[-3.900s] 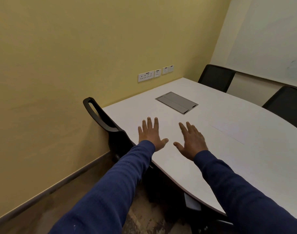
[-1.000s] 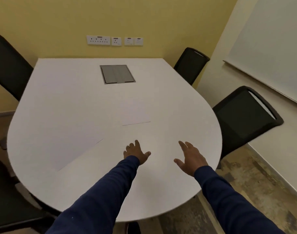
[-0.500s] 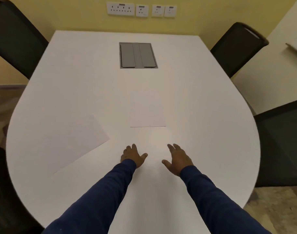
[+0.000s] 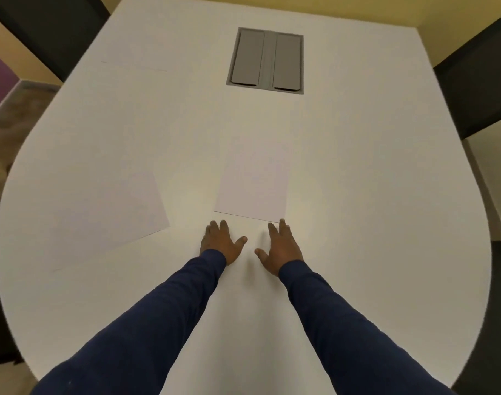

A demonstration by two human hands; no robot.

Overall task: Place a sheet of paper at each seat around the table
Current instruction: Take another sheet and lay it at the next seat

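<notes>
Both hands reach forward over the white table (image 4: pixel 357 195), palms down and fingers spread, holding nothing. The left hand (image 4: pixel 219 245) lies just short of the near edge of the central sheet of paper (image 4: pixel 252 186), its fingertips close to that edge but apart from it. The right hand (image 4: pixel 280 246) is at the sheet's near right corner, its fingertips touching or almost touching the edge; which of the two cannot be told. Both arms wear dark blue sleeves (image 4: pixel 164 315).

A second sheet (image 4: pixel 107 218) lies flat to the left, turned at an angle, near the table's left rim. A third sheet (image 4: pixel 141 52) rests farther off on the left side. A grey cable hatch (image 4: pixel 266 61) is set into the tabletop beyond the central sheet. Black chairs stand at the far left corner (image 4: pixel 53 27) and along the right side (image 4: pixel 477 92).
</notes>
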